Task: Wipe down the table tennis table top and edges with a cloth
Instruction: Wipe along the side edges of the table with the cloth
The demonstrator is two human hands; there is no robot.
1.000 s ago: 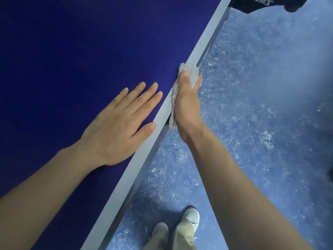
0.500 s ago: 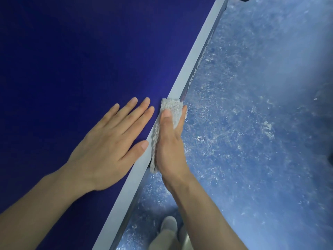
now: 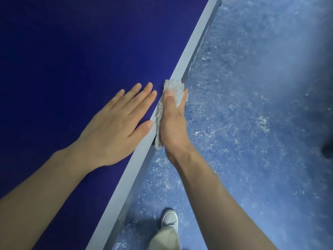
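The dark blue table tennis table top [image 3: 72,60] fills the left of the head view, bordered by a pale edge strip [image 3: 191,49] running diagonally. A grey fluffy cloth [image 3: 173,87] is folded over that edge. My right hand [image 3: 173,127] grips the cloth, thumb on top of the strip and fingers down the table's outer side. My left hand [image 3: 115,127] lies flat on the blue top just beside the edge, fingers straight and together, thumb tip touching the strip.
Right of the table lies a scuffed blue floor [image 3: 252,105]. My shoe [image 3: 169,218] and a trouser leg stand on it close to the table's edge at the bottom. A dark object [image 3: 328,150] sits at the right margin.
My right hand has slid the cloth back along the edge towards me, ending beside my left hand. The left hand has stayed flat on the table top.
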